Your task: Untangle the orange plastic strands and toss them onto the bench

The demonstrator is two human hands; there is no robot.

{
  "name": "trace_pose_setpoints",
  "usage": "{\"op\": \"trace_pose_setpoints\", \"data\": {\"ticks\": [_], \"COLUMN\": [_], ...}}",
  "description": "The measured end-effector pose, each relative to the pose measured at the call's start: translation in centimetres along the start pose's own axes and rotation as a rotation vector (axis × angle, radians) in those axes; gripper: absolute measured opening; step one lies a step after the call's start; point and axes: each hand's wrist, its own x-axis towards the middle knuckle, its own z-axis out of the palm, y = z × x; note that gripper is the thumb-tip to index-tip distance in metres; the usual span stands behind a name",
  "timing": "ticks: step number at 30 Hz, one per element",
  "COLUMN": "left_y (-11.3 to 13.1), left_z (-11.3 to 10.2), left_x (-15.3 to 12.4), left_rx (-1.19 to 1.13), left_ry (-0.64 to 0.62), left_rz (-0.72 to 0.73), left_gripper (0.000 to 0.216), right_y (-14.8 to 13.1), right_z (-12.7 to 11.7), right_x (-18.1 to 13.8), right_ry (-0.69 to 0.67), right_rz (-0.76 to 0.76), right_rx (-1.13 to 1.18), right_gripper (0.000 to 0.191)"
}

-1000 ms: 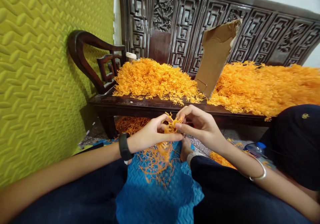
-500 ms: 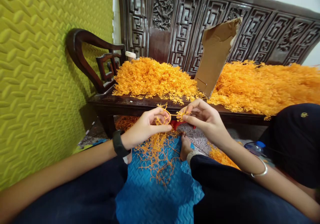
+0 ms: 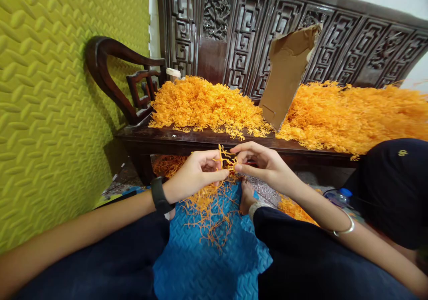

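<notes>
Although fingers hide part of it in the head view, one small orange branching piece (image 3: 220,156) is found at the centre of the frame, raised before the counter (image 3: 149,135). The left hand (image 3: 197,170) closes thumb and fingers on its left side; the right hand (image 3: 267,162) pinches its right side, index finger extended above the thumb. The piece is judged light, thin and flexible, its prongs liable to snag or snap; slipperiness cannot be told. The stem, gripped by fingertips near the prong bases, seems the sounder hold.

The counter's front edge crosses mid-frame just beyond the hands; along it sit the left heap (image 3: 203,104) and the right heap (image 3: 347,117), parted by an upright cardboard sheet (image 3: 287,77). Orange strands (image 3: 210,211) spread below the hands. Open room lies at lower centre, over the blue mat (image 3: 207,273). At right, a person's dark cap (image 3: 394,188) restricts sideways movement.
</notes>
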Motion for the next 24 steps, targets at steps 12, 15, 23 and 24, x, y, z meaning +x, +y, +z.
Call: {"op": "trace_pose_setpoints", "data": {"ticks": [12, 15, 23, 24], "left_y": [-0.9, -0.9, -2.4, -2.5], "left_z": [0.4, 0.6, 1.2, 1.3], "left_x": [-0.4, -0.3, 0.6, 0.9], "left_rx": [0.489, 0.491, 0.256, 0.212], "left_ry": [0.137, 0.105, 0.121, 0.141], "left_rz": [0.275, 0.294, 0.128, 0.115], "left_gripper": [0.016, 0.017, 0.019, 0.018], "right_y": [0.8, 0.6, 0.8, 1.0], "right_z": [0.1, 0.6, 1.9, 1.9], "right_x": [-0.1, -0.2, 1.0, 1.4], "right_ry": [-0.013, 0.060, 0.220, 0.244], "right_rz": [-0.064, -0.060, 0.024, 0.008], "right_rx": [-0.338, -0.411, -0.658, -0.684], "right_gripper": [0.008, 0.004, 0.017, 0.019]}}
